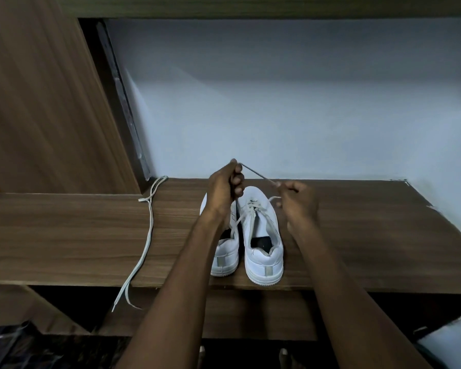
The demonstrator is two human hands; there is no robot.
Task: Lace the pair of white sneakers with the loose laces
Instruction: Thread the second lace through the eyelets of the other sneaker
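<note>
Plainly unbranded white sneakers (pixel 262 235), left hand (pixel 225 189) and right hand (pixel 298 201) pinching lace (pixel 258 175)

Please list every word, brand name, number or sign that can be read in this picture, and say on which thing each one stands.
None can be read.
Right sneaker: grey heel tab, no print visible on it.
Left sneaker: grey heel tab, likewise blank; a small dark mark on its side is too small to read.
Loose lace, wooden shelf and wall: no text.
</note>
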